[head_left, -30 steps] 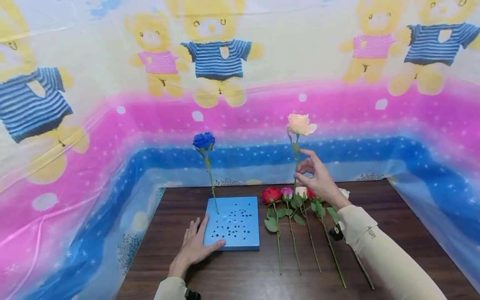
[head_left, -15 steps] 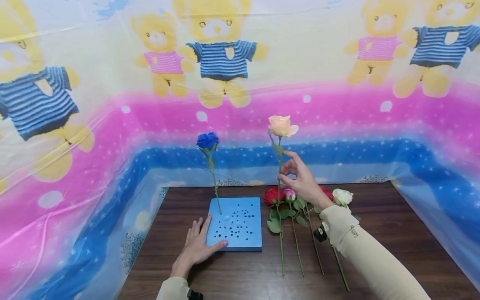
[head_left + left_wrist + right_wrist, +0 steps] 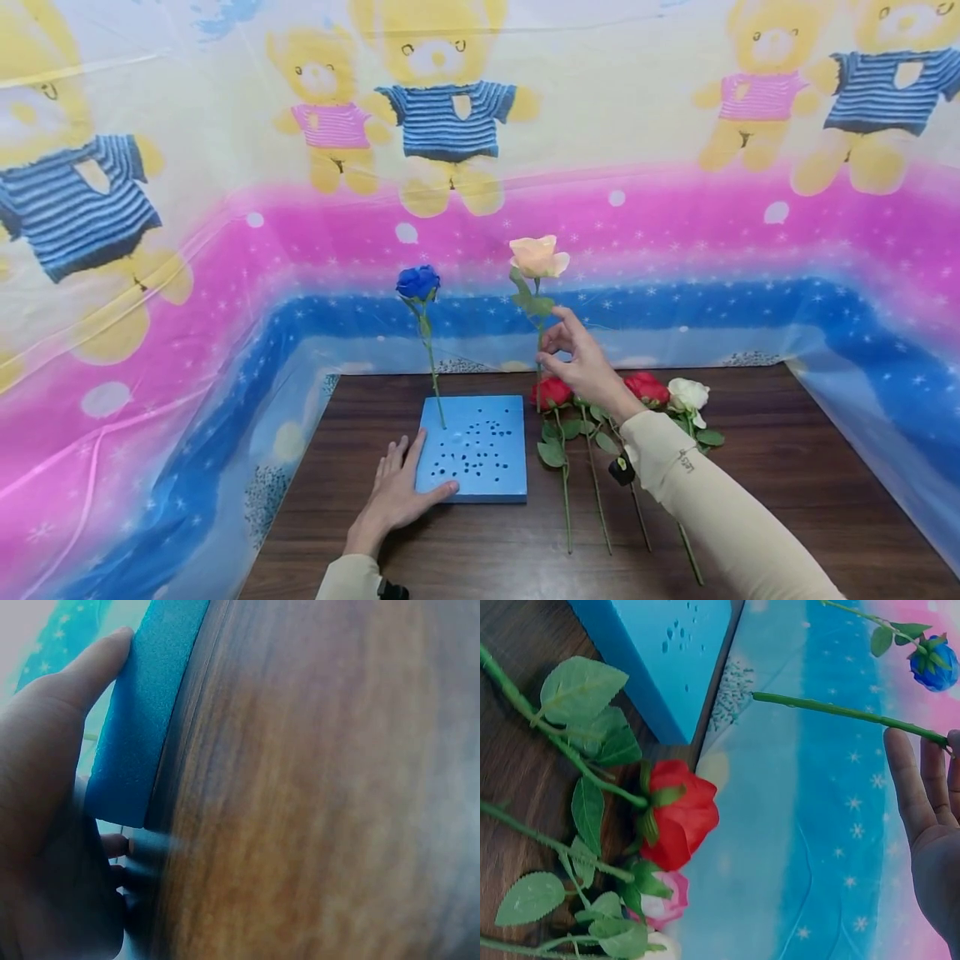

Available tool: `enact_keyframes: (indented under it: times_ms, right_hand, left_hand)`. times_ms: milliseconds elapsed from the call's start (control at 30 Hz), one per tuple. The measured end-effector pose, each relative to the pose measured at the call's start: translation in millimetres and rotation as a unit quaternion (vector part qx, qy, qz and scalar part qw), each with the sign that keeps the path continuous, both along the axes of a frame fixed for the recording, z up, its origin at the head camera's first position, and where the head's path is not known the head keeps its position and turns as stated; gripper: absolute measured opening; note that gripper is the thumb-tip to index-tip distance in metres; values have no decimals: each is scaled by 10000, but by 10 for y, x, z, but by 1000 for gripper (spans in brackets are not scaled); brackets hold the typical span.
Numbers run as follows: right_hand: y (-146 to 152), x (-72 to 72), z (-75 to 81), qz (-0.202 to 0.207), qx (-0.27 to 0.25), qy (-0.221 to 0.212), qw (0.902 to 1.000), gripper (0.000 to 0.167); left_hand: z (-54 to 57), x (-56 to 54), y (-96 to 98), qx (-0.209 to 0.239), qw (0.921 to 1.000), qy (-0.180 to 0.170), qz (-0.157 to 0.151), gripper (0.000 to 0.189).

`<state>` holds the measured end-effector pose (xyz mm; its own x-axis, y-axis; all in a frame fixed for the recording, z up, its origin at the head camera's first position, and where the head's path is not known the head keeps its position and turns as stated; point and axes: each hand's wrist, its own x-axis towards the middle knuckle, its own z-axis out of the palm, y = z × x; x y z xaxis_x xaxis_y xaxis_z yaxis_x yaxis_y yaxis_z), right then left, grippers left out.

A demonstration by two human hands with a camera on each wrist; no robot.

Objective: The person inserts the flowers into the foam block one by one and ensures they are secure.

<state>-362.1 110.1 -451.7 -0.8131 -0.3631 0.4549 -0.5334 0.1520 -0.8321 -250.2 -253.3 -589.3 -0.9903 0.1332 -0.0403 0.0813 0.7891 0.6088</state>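
Observation:
Between thumb and fingertips my right hand (image 3: 583, 360) pinches the stem of a peach rose (image 3: 538, 257), held upright above the table. In the right wrist view the bare lower end of its stem (image 3: 840, 712) points toward the block. My left hand (image 3: 397, 493) rests along the left side of a light-blue foam block (image 3: 461, 408) full of small holes, its fingers straight and its thumb over the front corner. A blue rose (image 3: 417, 283) stands in the block near its back left. In the left wrist view the thumb lies against the block's side face (image 3: 142, 727).
Right of the block several roses lie in a row on the dark wooden table (image 3: 795, 483): a red rose (image 3: 552, 392), a pink rose (image 3: 671, 896), another red rose (image 3: 647, 388) and a white rose (image 3: 687, 395). A bear-print cloth (image 3: 637, 183) hangs behind the table.
My right hand has moved left with the peach rose, from over the lying roses to near the block's right edge. The left hand stays on the block.

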Motion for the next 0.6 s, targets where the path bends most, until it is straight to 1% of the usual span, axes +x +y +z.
enact_keyframes:
  times_ms: [100,267,400,600]
  right_hand:
    - [-75,10,-15,40,39,-36,10000,68]
    - [-188,14,-36,199,-77,-189,9996,62]
    - [-271,-1,-58,244,-144,-252,9993,62]
    - [-400,-21,-131,401,-170,-285,9986,55]
  left_hand:
    - [-12,6,-13,-5,10000,-28,22,118]
    - [-9,14,-21,-8,10000,-39,51,119]
    - [9,8,-12,17,10000,-18,33,119]
    - [13,3,3,-13,10000,-50,27,117]
